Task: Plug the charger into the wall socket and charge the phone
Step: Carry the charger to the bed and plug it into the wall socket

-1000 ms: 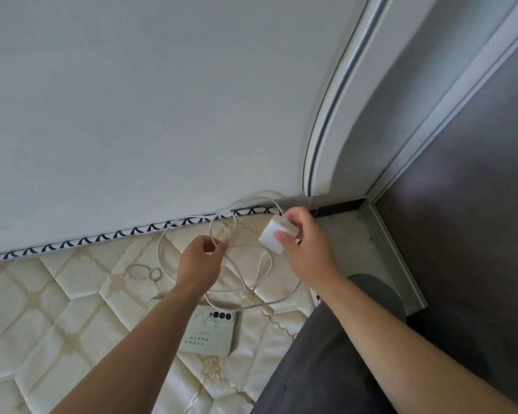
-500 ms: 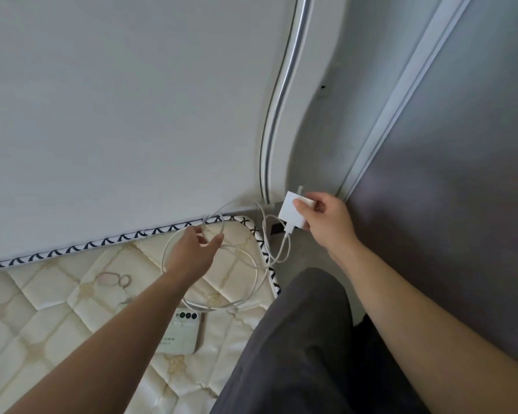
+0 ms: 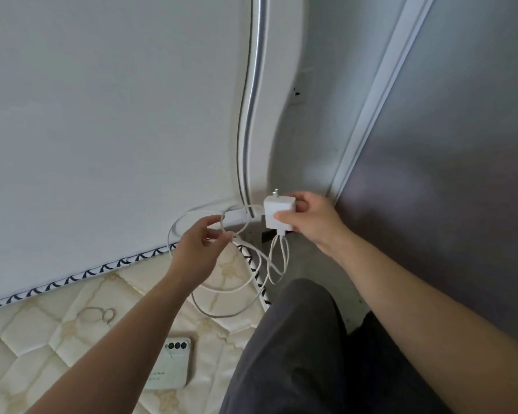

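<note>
My right hand (image 3: 313,221) grips a white charger block (image 3: 278,212), prongs pointing up, held in the air near the wall corner. Its white cable (image 3: 245,282) hangs in loops down to the mattress. My left hand (image 3: 202,245) pinches a loop of that cable just left of the block. A white wall socket (image 3: 299,91) sits high on the grey wall, well above the charger. The phone (image 3: 171,366) lies back-up on the mattress, below my left forearm, with no cable visibly attached.
A quilted cream mattress (image 3: 42,339) with black-and-white piping fills the lower left, against a pale headboard panel (image 3: 102,115). My dark-trousered leg (image 3: 296,348) is at the bottom centre. A dark wardrobe door (image 3: 461,174) closes off the right side.
My right hand has lifted the charger block off the mattress and carried it right toward the wall corner. The view has tilted up, bringing the socket into sight. My left hand keeps hold of the cable.
</note>
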Available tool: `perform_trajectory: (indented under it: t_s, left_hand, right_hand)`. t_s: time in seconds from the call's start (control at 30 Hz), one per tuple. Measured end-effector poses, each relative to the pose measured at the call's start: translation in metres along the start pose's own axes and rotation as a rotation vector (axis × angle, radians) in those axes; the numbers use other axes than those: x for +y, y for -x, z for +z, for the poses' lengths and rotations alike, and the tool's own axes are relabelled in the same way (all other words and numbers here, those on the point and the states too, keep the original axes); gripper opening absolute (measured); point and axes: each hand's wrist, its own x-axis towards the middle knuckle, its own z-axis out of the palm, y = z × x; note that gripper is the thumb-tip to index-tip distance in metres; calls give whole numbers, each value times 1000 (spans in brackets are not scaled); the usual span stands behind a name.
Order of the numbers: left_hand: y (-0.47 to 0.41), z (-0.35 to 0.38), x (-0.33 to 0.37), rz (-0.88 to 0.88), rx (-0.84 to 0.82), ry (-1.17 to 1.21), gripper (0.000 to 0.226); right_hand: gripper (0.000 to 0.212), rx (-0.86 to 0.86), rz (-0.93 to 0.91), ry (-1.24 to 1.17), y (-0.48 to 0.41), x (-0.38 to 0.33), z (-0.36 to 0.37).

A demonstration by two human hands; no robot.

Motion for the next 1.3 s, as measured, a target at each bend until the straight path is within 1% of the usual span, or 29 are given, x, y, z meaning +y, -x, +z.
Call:
perform_trajectory:
  t_s: [0.07,0.13,0.2,0.27,0.37,0.53,0.6,0.7,0.83,0.97,1.1,1.2,1.3]
  left_hand:
    - [-5,7,11,13,9,22,33]
    - [-12,19,24,14,30,63,34]
    - [-21,33,37,15,58,86,32]
    - [-29,47,50,1,73,135,30]
    - [-39,62,64,-25,90,221,34]
    - [-46,78,69,-55,99,255,32]
    - [-48,84,66,-69,93,265,32]
    - [-51,95,61,-108,104,253,26]
    - [-56,106,56,-135,151,303,22]
    - [-60,111,56,-209,119,445,17]
    - [-61,109,61,-241,74,614,17]
    - [-62,106,61,-236,98,592,15]
    - [-64,100,60,-187,146,529,15]
  right_hand:
    - [32,-5,-40,-6,-5,-4,1]
    - [25,68,-115,-91,-13,-15,-4]
    - [24,158,-180,-163,-25,-29,-17]
    - [24,199,-200,-167,-39,-43,-33]
    - [20,221,-239,-35,-63,-61,-54]
    - [16,228,-289,235,-111,-79,-64]
    - [17,273,-325,298,-129,-81,-63]
    - [16,351,-392,315,-148,-84,-62]
    - [23,348,-420,349,-162,-85,-61]
    - [26,353,-462,331,-164,-80,-59]
    - [27,358,-491,320,-164,-83,-53]
    - [26,369,-477,318,-162,-85,-47]
    - [18,370,-455,342,-163,-86,-43]
